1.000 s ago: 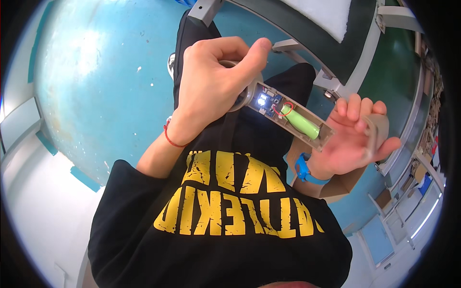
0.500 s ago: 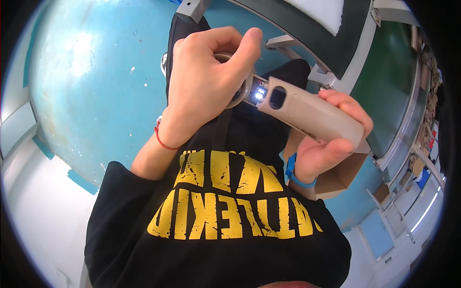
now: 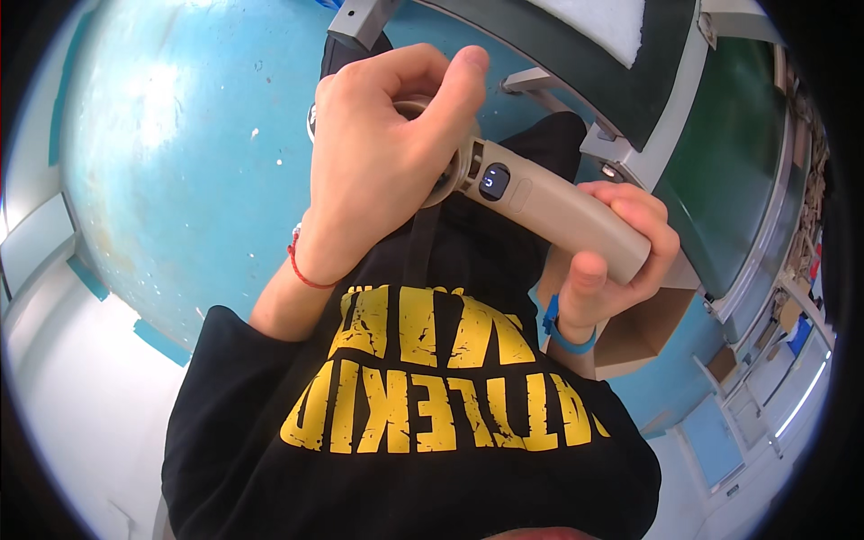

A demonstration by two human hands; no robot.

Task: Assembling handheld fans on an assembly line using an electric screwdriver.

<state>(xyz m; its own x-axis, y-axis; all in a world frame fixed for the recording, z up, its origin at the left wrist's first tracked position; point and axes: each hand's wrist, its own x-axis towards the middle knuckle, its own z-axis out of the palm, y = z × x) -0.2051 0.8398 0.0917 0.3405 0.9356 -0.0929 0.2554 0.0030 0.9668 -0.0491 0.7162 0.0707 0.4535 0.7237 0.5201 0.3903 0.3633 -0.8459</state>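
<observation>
My left hand (image 3: 382, 148) is closed around the round head (image 3: 463, 169) of a beige handheld fan, hiding most of it. From that head the fan's hollow handle shell (image 3: 571, 216) slants down to the right. A small dark oval display (image 3: 494, 182) on the shell is lit, beside a faint oval button outline. My right hand (image 3: 625, 247) grips the far end of the shell, fingers behind and thumb along the near side. A narrow gap with dark slots shows between shell and head.
A dark-topped table (image 3: 630, 99) with a grey metal frame stands ahead to the right, a white foam sheet (image 3: 603, 27) on it. An open cardboard box (image 3: 648, 333) sits beside my right wrist. Blue floor (image 3: 180, 180) spreads on the left.
My right hand has pushed the handle shell up toward the fan's head. The glowing inner part that was exposed is now covered, and the display shows lit marks.
</observation>
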